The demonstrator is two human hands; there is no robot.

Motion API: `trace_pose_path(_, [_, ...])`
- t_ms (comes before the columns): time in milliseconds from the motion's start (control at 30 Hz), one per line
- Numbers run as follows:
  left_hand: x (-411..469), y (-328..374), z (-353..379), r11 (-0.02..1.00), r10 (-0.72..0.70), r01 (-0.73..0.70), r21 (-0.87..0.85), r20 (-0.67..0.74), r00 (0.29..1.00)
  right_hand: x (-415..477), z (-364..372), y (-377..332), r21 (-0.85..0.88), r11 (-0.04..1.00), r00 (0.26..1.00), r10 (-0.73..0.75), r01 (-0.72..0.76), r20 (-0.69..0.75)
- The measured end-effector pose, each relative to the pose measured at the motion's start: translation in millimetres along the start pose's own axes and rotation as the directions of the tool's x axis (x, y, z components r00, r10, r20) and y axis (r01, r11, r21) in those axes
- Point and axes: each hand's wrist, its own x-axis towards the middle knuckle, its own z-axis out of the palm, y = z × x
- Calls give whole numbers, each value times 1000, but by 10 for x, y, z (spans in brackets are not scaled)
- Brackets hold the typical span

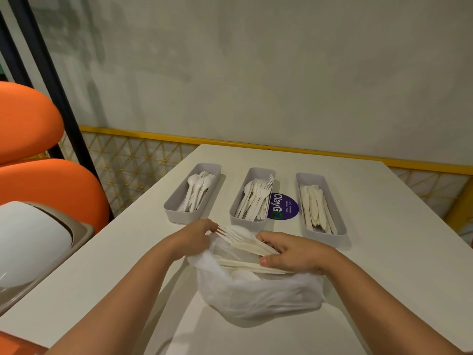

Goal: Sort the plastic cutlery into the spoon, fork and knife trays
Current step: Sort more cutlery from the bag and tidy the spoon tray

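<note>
Three grey trays stand in a row on the white table: a spoon tray (172, 210) at left, a fork tray (234, 213) in the middle, a knife tray (340, 226) at right, each holding white cutlery. In front of them lies a thin white plastic bag (258, 295) with loose cutlery spilling from its mouth. My left hand (195, 233) pinches the bag's rim beside a fork (226, 235). My right hand (291, 252) is closed over a bundle of knives and forks (252, 248) at the bag's opening.
A round purple sticker (286, 208) sits on the table (384, 265) between the fork and knife trays. Orange seats (38, 180) and a white-lidded bin (28, 242) stand to the left. A yellow rail (230, 143) runs behind the table along the wall.
</note>
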Motion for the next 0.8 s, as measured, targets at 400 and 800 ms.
trace_pose_path(400, [47, -90, 28, 995, 94, -91, 47, -48, 994, 28, 44, 68, -4, 1000, 996, -28, 28, -88])
trace_pose_path(800, [54, -106, 48, 995, 97, -96, 21, -51, 994, 127, 117, 70, -240, 969, 997, 54, -65, -51])
